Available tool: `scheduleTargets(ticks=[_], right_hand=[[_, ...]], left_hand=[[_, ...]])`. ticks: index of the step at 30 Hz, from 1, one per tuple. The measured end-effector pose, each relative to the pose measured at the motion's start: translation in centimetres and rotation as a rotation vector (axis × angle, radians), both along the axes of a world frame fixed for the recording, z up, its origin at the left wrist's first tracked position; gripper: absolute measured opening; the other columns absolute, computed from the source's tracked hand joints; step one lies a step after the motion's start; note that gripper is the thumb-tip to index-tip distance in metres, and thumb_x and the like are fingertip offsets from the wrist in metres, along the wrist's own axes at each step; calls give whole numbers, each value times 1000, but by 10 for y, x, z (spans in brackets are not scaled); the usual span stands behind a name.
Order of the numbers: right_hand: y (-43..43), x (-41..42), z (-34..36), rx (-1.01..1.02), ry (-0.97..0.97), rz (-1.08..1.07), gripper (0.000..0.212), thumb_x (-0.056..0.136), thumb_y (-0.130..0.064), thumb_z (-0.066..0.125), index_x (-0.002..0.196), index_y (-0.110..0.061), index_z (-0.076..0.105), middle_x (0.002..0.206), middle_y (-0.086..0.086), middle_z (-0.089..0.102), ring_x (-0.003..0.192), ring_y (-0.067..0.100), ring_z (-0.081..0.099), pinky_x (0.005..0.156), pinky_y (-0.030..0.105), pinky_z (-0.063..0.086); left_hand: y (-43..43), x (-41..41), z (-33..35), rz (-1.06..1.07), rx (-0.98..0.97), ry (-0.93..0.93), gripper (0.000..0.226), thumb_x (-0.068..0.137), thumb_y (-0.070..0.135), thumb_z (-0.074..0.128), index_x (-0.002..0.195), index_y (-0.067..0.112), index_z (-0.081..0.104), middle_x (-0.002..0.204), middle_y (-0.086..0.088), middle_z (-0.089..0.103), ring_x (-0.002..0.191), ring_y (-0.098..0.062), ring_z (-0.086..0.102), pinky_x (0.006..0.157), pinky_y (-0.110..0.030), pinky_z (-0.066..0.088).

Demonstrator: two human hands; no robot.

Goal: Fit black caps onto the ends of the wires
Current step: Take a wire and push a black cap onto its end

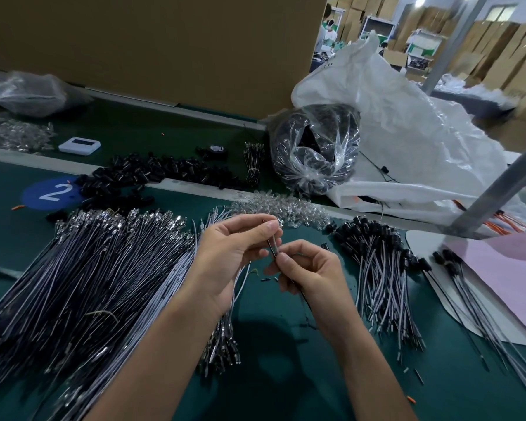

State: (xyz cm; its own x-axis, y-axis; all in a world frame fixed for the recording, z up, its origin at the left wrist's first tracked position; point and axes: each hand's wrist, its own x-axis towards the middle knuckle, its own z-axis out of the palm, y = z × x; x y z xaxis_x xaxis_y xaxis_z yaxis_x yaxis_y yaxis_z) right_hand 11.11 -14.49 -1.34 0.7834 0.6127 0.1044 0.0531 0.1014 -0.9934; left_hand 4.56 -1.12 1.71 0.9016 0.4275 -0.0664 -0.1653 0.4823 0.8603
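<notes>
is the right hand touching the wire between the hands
Touching. The head view shows the right hand pinching the lower end of the wire, while the left hand pinches the upper end.

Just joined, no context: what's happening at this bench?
A person is working one wire between both hands: the left hand pinches its upper end, the right hand pinches it lower down. A pile of uncapped wires lies at left, capped wires at right, loose black caps behind.
</notes>
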Motion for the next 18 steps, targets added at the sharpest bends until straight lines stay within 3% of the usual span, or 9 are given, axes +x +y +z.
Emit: scheduleTargets(ticks=[4,8,11,12,14,16,18], right_hand=[[1,-2,0,-38,-19,-51,10,92,-4,62,85,-8,66,74,12,74,49,12,54,48,17,39],[3,-1,-2,-52,-1,-132,11,93,-5,62,84,-10,66,75,12,74,49,11,54,48,16,38],[3,1,-4,-61,34,-216,14,93,-7,62,81,-13,68,75,5,73,53,9,52,50,16,40],[2,1,-5,-70,37,-242,14,92,-8,63,80,-14,68,72,2,70,54,9,52,51,17,41],[1,4,-6,-89,42,-274,15,93,-9,63,79,-13,68,65,-4,61,57,9,50,53,17,42],[-1,5,-6,-100,59,-284,15,93,-10,63,79,-12,68,61,-7,56,57,9,49,55,17,43],[-2,6,-6,-95,80,-286,16,92,-10,64,78,-12,69,60,-6,55,56,8,49,54,16,43]], left_hand=[[-2,-1,3,93,174,59,13,72,14,79,85,13,77,82,-7,76,75,-13,71,64,-20,54],[18,3,18,189,397,128,17,79,18,78,96,21,74,86,7,77,80,-4,70,69,-18,54],[47,21,35,265,853,182,13,83,17,76,91,27,75,80,12,74,74,3,67,65,-9,51],[57,33,39,310,1043,224,14,85,14,74,92,26,75,83,12,73,74,0,67,70,-12,54],[74,66,40,353,1384,379,23,88,7,67,101,24,75,98,2,74,88,-14,69,83,-31,57],[91,100,29,218,1619,581,38,88,-2,61,117,21,70,117,-7,69,103,-27,66,89,-40,55],[109,126,7,-45,1713,712,46,88,-6,56,129,15,61,129,-11,61,110,-30,61,93,-43,53]])
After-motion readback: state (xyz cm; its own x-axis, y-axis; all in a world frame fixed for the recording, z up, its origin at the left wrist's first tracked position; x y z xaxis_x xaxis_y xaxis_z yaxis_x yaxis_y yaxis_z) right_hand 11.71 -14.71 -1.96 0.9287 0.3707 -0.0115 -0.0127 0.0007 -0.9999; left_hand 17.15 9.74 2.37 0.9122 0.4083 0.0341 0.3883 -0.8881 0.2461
